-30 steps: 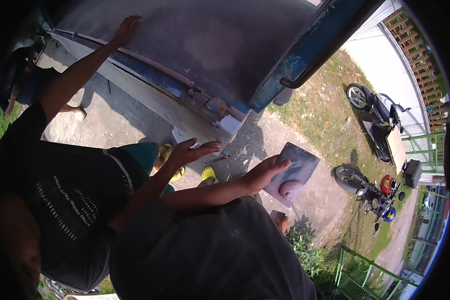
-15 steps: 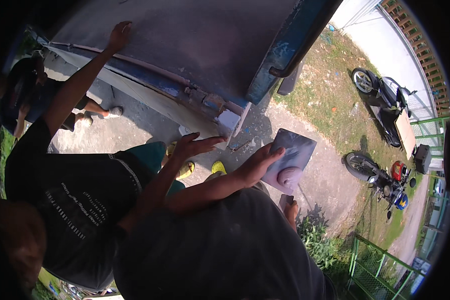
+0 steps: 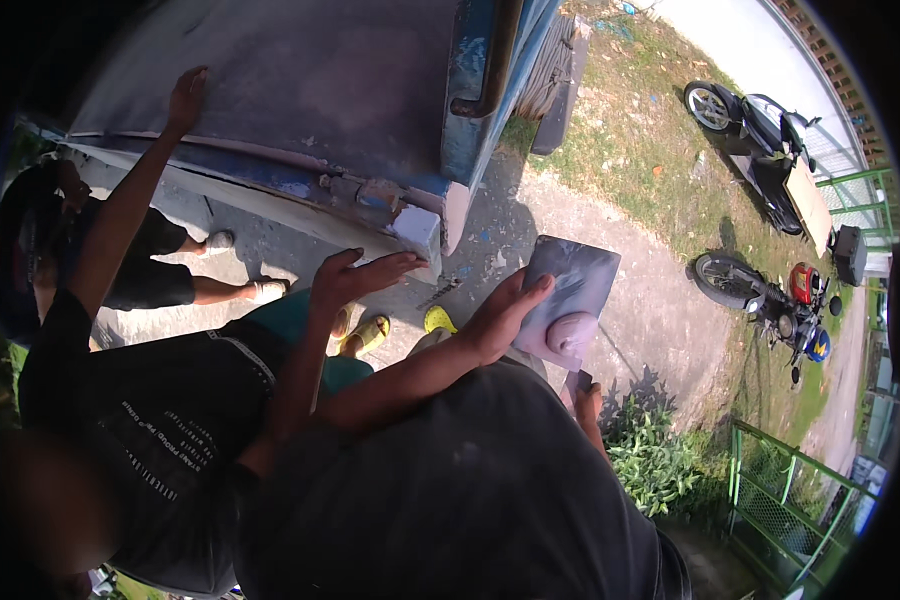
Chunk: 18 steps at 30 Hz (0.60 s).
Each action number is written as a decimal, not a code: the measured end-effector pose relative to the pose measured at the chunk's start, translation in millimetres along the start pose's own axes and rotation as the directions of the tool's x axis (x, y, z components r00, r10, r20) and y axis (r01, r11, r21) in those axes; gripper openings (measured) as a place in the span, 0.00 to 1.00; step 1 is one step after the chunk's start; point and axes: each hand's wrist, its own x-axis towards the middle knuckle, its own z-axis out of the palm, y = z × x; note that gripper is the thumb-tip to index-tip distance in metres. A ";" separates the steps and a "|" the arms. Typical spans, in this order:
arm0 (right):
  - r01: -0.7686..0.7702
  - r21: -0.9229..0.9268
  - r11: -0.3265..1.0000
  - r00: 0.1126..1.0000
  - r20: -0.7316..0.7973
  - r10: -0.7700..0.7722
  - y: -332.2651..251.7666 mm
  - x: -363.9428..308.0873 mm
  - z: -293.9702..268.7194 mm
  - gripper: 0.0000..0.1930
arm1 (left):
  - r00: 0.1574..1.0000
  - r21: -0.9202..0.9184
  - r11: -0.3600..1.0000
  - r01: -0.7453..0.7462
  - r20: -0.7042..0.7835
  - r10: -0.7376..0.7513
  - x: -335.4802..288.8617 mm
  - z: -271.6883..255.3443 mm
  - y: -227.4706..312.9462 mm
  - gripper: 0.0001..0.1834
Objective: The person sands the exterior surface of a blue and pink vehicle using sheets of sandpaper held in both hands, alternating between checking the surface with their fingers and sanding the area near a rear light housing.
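My left hand [image 3: 500, 318] grips the edge of a flat grey plate [image 3: 575, 272], thumb on top. A smooth lump of pinkish-white putty [image 3: 571, 335] sits near the plate's lower corner. Just below the plate, my right hand [image 3: 590, 403] is closed around a small flat-bladed tool that looks like a putty knife [image 3: 574, 384]; most of it is hidden. Ahead is a dark grey wall surface [image 3: 300, 85], with a rough, chipped ledge corner [image 3: 415, 228] at its base.
At my left, a co-worker in a black T-shirt [image 3: 185, 420] reaches one hand to the wall and the other near the ledge. Another person [image 3: 140, 250] stands beyond. A blue post with a bent pipe [image 3: 485, 90], two motorbikes [image 3: 790, 300], a bush [image 3: 655, 455] and green fence [image 3: 790, 510] are rightward.
The view has shifted, so the wall and post sit farther left. My hands still hold the plate and tool. The farther person's legs show more.
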 end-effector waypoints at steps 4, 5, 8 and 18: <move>-0.067 -0.141 0.988 0.993 0.091 0.080 8.9 -2.4 2.3 0.21 | 1.000 -0.031 0.999 0.012 0.009 -0.012 1.9 5.0 -1.6 0.19; -0.089 -0.176 0.980 0.992 0.078 0.104 8.8 -4.0 6.3 0.20 | 1.000 -0.040 0.999 0.019 0.010 -0.018 2.0 5.4 -3.2 0.20; -0.135 -0.164 0.977 0.988 0.057 0.146 11.0 -2.2 11.8 0.20 | 0.999 -0.070 0.997 0.030 0.018 -0.029 3.2 5.8 -8.1 0.19; -0.162 -0.058 0.985 0.983 0.079 0.166 20.8 12.5 27.3 0.22 | 0.999 -0.025 0.999 0.036 0.039 -0.035 1.9 8.4 -14.3 0.18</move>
